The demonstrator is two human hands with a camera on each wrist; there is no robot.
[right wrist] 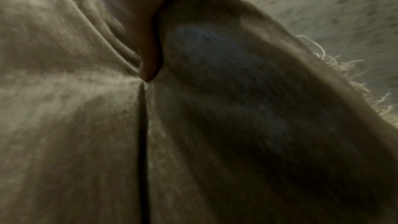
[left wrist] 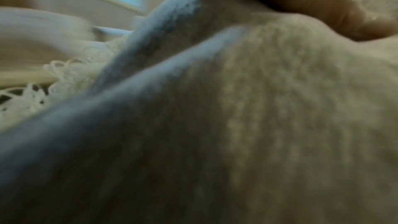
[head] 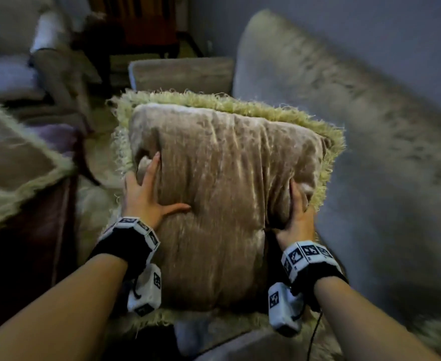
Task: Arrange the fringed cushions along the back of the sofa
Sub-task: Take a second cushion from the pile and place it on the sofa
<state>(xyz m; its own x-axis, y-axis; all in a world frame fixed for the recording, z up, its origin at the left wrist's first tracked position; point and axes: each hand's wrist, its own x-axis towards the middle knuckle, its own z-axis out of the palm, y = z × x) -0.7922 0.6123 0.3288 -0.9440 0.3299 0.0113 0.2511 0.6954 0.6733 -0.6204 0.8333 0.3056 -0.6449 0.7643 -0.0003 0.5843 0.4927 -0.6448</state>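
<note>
A tan velvet fringed cushion (head: pixel 222 178) with pale green fringe is held upright in front of me, over the sofa seat. My left hand (head: pixel 146 194) grips its left edge, thumb spread across the front face. My right hand (head: pixel 297 212) grips the right edge, thumb pressed into the fabric, fingers hidden behind. The sofa back (head: pixel 344 100) rises to the right of the cushion. In the left wrist view the cushion fabric (left wrist: pixel 258 125) fills the frame. In the right wrist view my thumb (right wrist: pixel 148 40) digs into a fold of the cushion (right wrist: pixel 64 91).
A second fringed cushion (head: pixel 18 157) lies at the left on a dark maroon surface (head: pixel 31 243). The sofa armrest (head: pixel 183 74) stands beyond the held cushion. Dark furniture (head: pixel 141 27) is at the far back. The picture is blurred.
</note>
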